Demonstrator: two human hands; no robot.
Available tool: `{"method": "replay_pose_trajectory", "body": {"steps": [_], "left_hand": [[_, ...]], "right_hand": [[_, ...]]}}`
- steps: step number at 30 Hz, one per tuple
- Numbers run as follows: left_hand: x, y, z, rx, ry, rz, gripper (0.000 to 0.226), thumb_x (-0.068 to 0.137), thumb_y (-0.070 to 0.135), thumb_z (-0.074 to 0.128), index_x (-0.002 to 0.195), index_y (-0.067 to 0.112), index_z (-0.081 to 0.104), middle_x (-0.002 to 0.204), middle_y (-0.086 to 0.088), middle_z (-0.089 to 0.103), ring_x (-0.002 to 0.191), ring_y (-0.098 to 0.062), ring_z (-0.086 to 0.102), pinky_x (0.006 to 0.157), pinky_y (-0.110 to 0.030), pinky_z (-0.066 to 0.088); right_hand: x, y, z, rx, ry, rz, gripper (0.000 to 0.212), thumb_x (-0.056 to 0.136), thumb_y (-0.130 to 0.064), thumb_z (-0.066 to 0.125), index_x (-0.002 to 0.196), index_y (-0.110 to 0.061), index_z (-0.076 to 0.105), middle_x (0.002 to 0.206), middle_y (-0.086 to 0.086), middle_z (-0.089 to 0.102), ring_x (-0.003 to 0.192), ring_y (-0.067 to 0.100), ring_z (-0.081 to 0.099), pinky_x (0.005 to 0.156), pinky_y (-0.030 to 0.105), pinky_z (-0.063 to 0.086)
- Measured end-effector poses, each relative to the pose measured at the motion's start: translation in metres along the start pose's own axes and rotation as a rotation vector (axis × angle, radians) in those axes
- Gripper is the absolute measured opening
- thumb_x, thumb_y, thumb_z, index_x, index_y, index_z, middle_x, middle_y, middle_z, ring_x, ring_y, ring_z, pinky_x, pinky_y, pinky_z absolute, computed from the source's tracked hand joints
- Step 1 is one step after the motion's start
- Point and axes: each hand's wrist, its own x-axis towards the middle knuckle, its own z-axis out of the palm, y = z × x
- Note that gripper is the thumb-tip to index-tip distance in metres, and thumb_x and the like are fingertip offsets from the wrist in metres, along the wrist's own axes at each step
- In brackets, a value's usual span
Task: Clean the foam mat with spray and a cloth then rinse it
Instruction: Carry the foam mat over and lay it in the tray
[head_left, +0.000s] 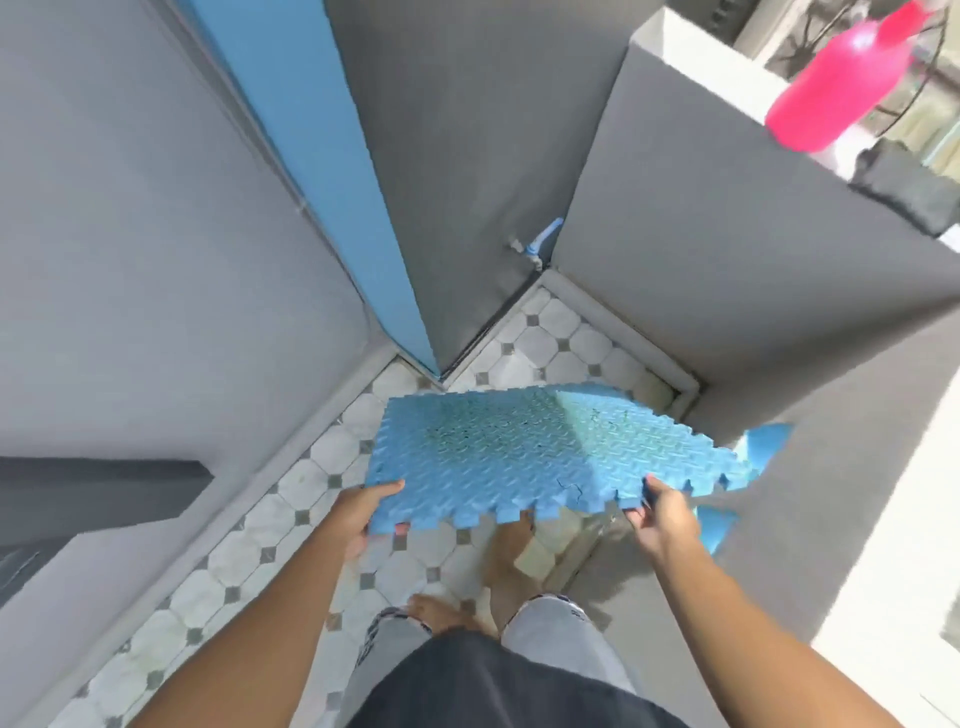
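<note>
- We hold the blue foam mat (540, 457) with both hands, roughly level in the air above the tiled floor (545, 332), patterned side up.
- Our left hand (363, 514) grips the mat's near left corner, thumb on top and fingers curled beneath.
- Our right hand (662, 519) grips the toothed near edge towards the right corner, fingers wrapped round it.
- We see dark smudges near the middle of the mat, and sunlight falls on its far right part.
- A pink spray bottle (841, 78) stands on the white top of the grey wall (701, 208) at upper right, with a dark cloth (909, 187) lying just beside it.
- A blue-handled tap (537, 244) sticks out in the far corner, beyond the mat.
- Another blue foam piece (769, 441) shows against the grey wall beside our right hand.
- Our bare feet (511, 551) stand on the tiles under the mat's near edge.
</note>
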Motion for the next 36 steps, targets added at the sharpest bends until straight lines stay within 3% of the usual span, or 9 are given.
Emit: {"method": "replay_pose_trajectory", "body": {"steps": [4,7,13,16,21,25,28,32,36], "left_hand": [[0.013,0.040,0.053,-0.078,-0.006,-0.034,0.027,0.099,0.000,0.059,0.124,0.007,0.060,0.112,-0.013,0.070,0.088,-0.023,0.068,0.052,-0.030,0.063],[0.033,0.061,0.087,-0.143,0.044,-0.042,0.043,0.095,0.000,0.062,0.138,0.000,0.057,0.127,-0.018,0.069,0.105,-0.029,0.068,0.079,-0.037,0.060],[0.074,0.090,0.157,-0.283,0.023,0.020,0.045,0.102,0.003,0.058,0.146,-0.001,0.051,0.120,-0.018,0.067,0.100,-0.025,0.066,0.106,-0.041,0.050],[0.100,0.109,0.187,-0.282,0.070,0.066,0.041,0.101,0.003,0.063,0.141,0.003,0.056,0.141,-0.019,0.062,0.123,-0.031,0.063,0.106,-0.041,0.051],[0.145,0.151,0.221,-0.268,0.057,0.121,0.036,0.101,0.001,0.059,0.137,0.007,0.056,0.142,-0.017,0.062,0.119,-0.031,0.064,0.090,-0.042,0.054],[0.180,0.183,0.252,-0.247,-0.027,0.149,0.040,0.104,-0.001,0.053,0.142,0.008,0.053,0.132,-0.013,0.064,0.112,-0.029,0.066,0.089,-0.046,0.056],[0.199,0.198,0.271,-0.209,-0.097,0.173,0.030,0.106,0.001,0.050,0.133,0.014,0.054,0.119,-0.008,0.067,0.099,-0.024,0.068,0.080,-0.045,0.058],[0.228,0.221,0.276,-0.161,-0.064,0.220,0.031,0.108,0.002,0.048,0.135,0.015,0.052,0.137,-0.010,0.062,0.120,-0.029,0.063,0.107,-0.059,0.047],[0.243,0.234,0.278,-0.100,-0.037,0.248,0.042,0.106,-0.003,0.047,0.145,0.013,0.053,0.140,-0.012,0.063,0.118,-0.030,0.065,0.103,-0.061,0.050]], "right_hand": [[0.020,-0.042,0.012,0.077,0.092,-0.013,0.006,0.089,0.004,0.063,0.090,-0.001,0.062,0.079,0.010,0.063,0.058,0.018,0.053,0.048,0.029,0.045],[0.034,-0.065,0.018,0.136,0.177,-0.011,0.009,0.086,0.007,0.065,0.087,-0.001,0.062,0.073,0.011,0.064,0.056,0.018,0.053,0.050,0.031,0.042],[0.068,-0.072,0.033,0.257,0.334,-0.027,0.017,0.082,0.001,0.071,0.097,-0.004,0.068,0.066,0.009,0.058,0.056,0.017,0.049,0.043,0.024,0.040],[0.085,-0.071,0.044,0.321,0.373,-0.034,0.014,0.083,-0.001,0.072,0.096,-0.004,0.067,0.066,0.008,0.058,0.059,0.017,0.049,0.048,0.028,0.042],[0.116,-0.068,0.066,0.459,0.344,-0.018,0.023,0.088,-0.001,0.071,0.110,-0.003,0.066,0.069,0.003,0.056,0.059,0.012,0.049,0.058,0.028,0.054],[0.149,-0.068,0.082,0.588,0.331,0.001,0.046,0.088,0.002,0.070,0.132,-0.003,0.060,0.114,0.013,0.072,0.113,0.022,0.067,0.093,0.042,0.056],[0.165,-0.073,0.097,0.632,0.315,-0.022,0.044,0.089,-0.001,0.070,0.132,-0.002,0.060,0.105,0.011,0.071,0.090,0.018,0.065,0.084,0.037,0.056],[0.186,-0.071,0.127,0.621,0.327,-0.022,0.042,0.091,-0.006,0.068,0.132,-0.005,0.059,0.082,0.003,0.063,0.077,0.016,0.061,0.096,0.044,0.054],[0.191,-0.059,0.136,0.645,0.365,-0.004,0.038,0.090,-0.007,0.068,0.124,-0.019,0.056,0.076,0.003,0.059,0.061,0.014,0.049,0.066,0.032,0.052]]}}
